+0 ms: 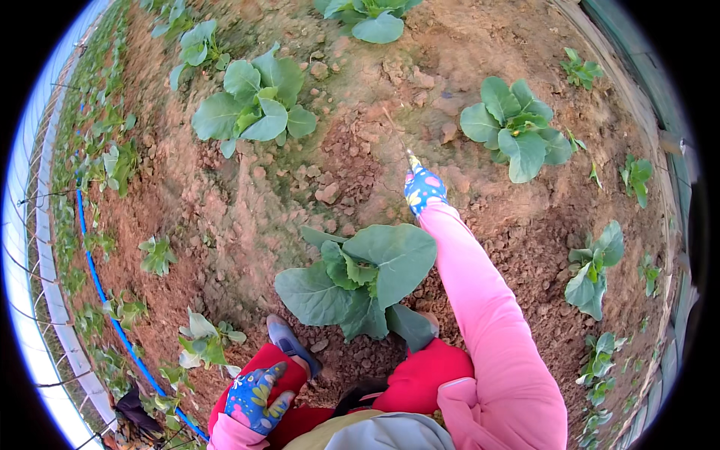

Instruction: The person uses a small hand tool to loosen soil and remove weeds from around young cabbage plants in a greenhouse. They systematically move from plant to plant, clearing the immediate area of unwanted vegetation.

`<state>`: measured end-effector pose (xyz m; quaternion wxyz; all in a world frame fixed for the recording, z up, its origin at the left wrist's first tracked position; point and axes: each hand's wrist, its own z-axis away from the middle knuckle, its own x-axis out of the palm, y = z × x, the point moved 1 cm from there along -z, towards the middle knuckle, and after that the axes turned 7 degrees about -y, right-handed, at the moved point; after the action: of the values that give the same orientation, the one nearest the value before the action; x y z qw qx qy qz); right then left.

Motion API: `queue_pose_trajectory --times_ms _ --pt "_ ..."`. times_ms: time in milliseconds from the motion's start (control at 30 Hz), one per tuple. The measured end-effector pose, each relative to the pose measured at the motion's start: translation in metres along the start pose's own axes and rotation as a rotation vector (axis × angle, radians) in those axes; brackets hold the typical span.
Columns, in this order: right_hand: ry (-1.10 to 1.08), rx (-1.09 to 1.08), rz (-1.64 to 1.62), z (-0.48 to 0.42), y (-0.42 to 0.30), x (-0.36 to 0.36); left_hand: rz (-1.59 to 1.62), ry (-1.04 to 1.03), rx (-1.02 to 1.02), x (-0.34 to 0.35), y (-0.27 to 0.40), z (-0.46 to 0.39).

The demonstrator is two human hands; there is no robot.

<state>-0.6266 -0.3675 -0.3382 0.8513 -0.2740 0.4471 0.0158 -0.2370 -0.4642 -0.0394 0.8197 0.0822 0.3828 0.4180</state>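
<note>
My right hand (426, 188), in a blue flower-patterned glove, reaches out over the soil and grips a thin, stick-like tool (397, 128). The tool's far end lies against the bare ground, blurred, so its exact kind cannot be told. My left hand (254, 398), gloved the same way, rests on my red-trousered knee (289, 376) with its fingers apart and nothing in it. Between my feet and the right forearm grows a large leafy brassica plant (360, 275). Loose, broken clods (351, 163) lie just left of the tool.
Other brassica plants stand ahead left (256, 101), ahead right (517, 126) and at the far right (594, 273). A small seedling (157, 256) grows at left. A blue hose (98, 284) runs along the left side, beside a greenhouse wall (56, 270). My left shoe (291, 344) is near the big plant.
</note>
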Motion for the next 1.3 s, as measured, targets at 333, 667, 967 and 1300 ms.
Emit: queue_pose_trajectory --times_ms 333,667,967,1300 --pt "-0.276 -0.016 0.023 0.102 0.085 0.06 -0.006 0.067 0.009 0.005 -0.003 -0.001" --pt "-0.22 -0.025 0.138 0.179 0.11 0.05 -0.048 0.061 0.034 0.016 -0.012 0.014" --pt "-0.286 0.191 0.195 0.309 0.201 0.071 0.031 0.074 -0.019 0.019 -0.041 0.025" --pt "-0.013 -0.023 0.097 0.332 0.211 0.058 0.156 0.093 -0.054 0.03 -0.041 0.028"
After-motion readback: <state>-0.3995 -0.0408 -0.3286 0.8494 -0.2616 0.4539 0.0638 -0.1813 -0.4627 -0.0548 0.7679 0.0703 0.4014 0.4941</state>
